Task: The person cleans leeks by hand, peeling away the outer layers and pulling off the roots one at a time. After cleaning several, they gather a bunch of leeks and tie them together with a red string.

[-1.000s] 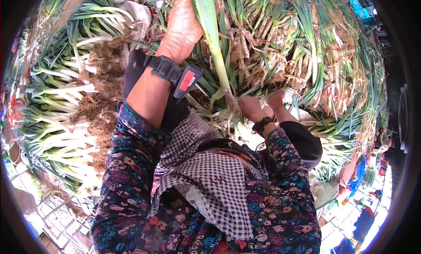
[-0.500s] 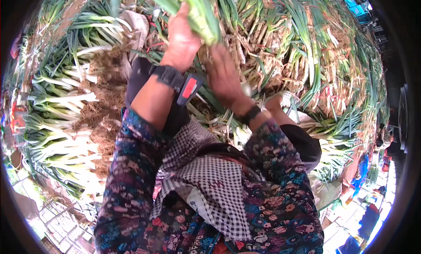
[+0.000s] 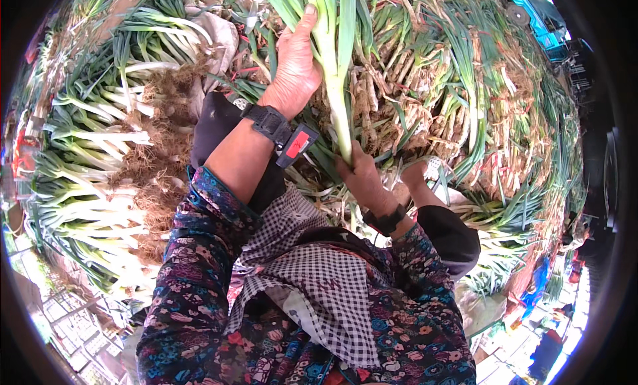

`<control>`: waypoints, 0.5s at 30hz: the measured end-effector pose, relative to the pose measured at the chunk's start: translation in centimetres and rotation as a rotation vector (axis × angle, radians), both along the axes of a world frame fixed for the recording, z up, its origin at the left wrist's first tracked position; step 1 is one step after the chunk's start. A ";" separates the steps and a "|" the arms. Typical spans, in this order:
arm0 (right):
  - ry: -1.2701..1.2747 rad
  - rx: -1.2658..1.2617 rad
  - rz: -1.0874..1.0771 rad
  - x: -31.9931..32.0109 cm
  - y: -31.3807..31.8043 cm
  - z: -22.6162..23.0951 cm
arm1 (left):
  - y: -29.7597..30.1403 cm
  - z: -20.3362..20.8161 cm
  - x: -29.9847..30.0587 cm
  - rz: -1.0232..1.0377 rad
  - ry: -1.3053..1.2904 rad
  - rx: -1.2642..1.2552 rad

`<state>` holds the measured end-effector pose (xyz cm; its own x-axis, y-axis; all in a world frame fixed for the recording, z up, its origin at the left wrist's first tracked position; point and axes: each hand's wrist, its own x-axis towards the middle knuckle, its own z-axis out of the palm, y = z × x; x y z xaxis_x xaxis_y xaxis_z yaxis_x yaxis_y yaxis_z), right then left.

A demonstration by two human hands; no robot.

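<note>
One leek is held in front of me, its green leaves up at the far edge and its pale stalk slanting down toward me. My left hand is closed around the leafy part, thumb lying along it. Lower down, the fingers of my right hand close on the white root end, which they partly hide. Under and beyond the right hand lies a heap of untrimmed leeks with dry, brownish outer leaves. To my left, cleaner leeks are laid in a row, roots facing me.
A pale sack lies by the far end of the left row. More leeks are piled beside my right knee. A blue machine or cart part stands at the far right. My checked apron covers my lap.
The leek has come into clearer view and stands more upright. My right hand, blurred and stretched beside the stalk before, has moved down toward me and gripped its root end.
</note>
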<state>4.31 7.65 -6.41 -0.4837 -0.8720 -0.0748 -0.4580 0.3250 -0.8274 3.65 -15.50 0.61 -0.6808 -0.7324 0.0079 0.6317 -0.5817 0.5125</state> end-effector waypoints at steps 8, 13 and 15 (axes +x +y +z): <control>0.339 -0.362 -0.078 -5.1 -5.0 7.9 | 7.5 -0.5 0.6 -0.127 -0.107 -0.522; 0.349 -0.259 -0.174 -7.8 -2.7 9.7 | 5.9 0.2 1.1 -0.424 -0.170 -0.488; 0.329 -0.095 -0.174 -6.7 -0.6 7.4 | 2.9 0.8 -0.8 -0.356 -0.169 -0.404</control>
